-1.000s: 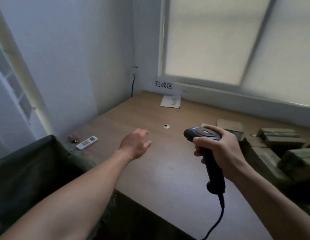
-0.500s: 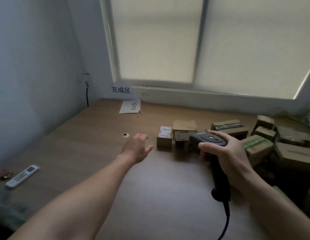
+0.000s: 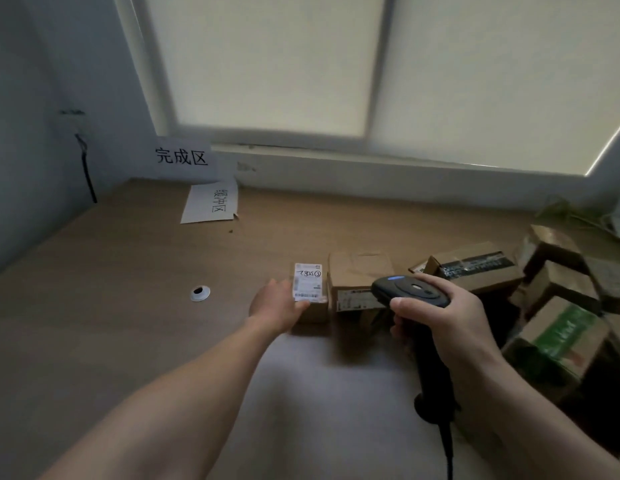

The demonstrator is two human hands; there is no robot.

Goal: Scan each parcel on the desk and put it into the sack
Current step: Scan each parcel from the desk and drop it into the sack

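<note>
A small brown parcel (image 3: 310,282) with a white label on top stands on the wooden desk (image 3: 128,271), left of a row of cardboard parcels. My left hand (image 3: 272,306) is at its left side, thumb over the label's near edge and fingers against the side, holding it. The parcel rests on the desk. My right hand (image 3: 447,327) grips a black corded barcode scanner (image 3: 410,291), whose head hovers over the neighbouring box (image 3: 357,271). The sack is out of view.
Several more cardboard parcels (image 3: 561,327) are piled at the desk's right side. A paper sign (image 3: 211,204) lies flat at the back, another sign (image 3: 182,157) hangs on the wall, and a cable hole (image 3: 200,292) sits left of my hand.
My view swung right, away from the sack and the remote. My left hand reached forward from mid-air to the small labelled parcel and took hold of it. The scanner stayed in my right hand.
</note>
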